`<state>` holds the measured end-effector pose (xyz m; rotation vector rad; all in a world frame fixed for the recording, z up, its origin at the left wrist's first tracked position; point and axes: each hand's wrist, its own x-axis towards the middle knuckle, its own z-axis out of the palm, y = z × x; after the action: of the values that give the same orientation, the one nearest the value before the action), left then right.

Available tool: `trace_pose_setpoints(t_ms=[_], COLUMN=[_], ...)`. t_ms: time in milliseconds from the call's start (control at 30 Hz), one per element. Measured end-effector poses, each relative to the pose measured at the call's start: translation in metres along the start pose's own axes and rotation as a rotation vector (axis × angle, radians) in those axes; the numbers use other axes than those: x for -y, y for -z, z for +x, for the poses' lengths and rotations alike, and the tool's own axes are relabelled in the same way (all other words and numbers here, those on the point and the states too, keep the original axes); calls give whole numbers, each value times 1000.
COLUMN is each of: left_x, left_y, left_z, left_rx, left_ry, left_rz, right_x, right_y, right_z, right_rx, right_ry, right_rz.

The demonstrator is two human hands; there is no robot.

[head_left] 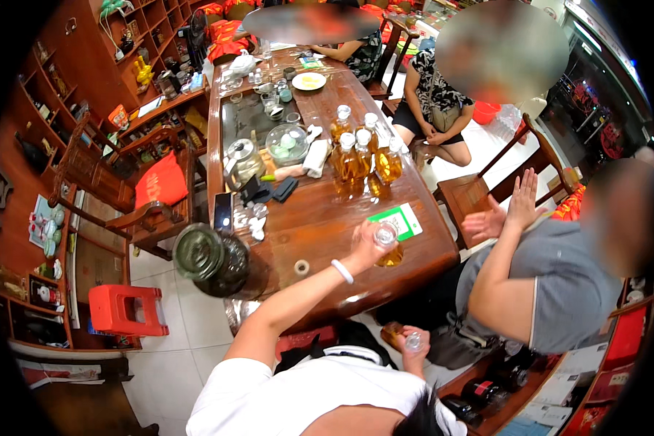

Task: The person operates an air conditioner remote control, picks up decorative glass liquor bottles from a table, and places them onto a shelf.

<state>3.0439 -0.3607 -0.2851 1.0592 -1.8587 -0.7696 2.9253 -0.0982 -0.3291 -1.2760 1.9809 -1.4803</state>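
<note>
My left hand point(368, 249), with a white band on the wrist, is closed round a glass bottle point(393, 256) of amber liquid. That bottle has a clear stopper and stands at the near right part of the wooden table point(327, 254). Low by my body, my right hand point(417, 354) grips another amber bottle point(393, 334), tilted, its clear stopper toward me. A green and white card point(401, 221) lies just beyond my left hand. Farther off, several similar amber bottles point(351, 164) stand in a cluster with clear stoppers.
A big dark glass jar point(229, 265) stands at the table's near left corner, beside a phone point(224, 211). At right, a person in grey point(552, 298) holds both hands raised. Others sit beyond. A red stool point(127, 309) and wooden chairs point(123, 196) flank the table.
</note>
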Motion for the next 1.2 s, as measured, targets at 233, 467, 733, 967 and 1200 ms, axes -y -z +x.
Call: trace_pose_setpoints(t_ms=[233,467,733,967,1200], left_x=[-29,-44,-161,-243,-349], left_y=[67,38,-52,-215,-351], left_z=[-161,-260,-276,-298,-258], left_rx=[66,333,676,1053,852], left_ry=[24,118,105,30,594], left_rz=[-216,-190,-326,-395,-689], right_x=[35,3,-27,-81,-115], right_y=[46,113,211,315,425], right_z=[-65,-145,-194,-248,-238], right_rx=[-63,-323,-648,-938,-999], right_ry=[50,-191,-351,-365,-553], right_rz=[-184,-125,-18,-138,-14])
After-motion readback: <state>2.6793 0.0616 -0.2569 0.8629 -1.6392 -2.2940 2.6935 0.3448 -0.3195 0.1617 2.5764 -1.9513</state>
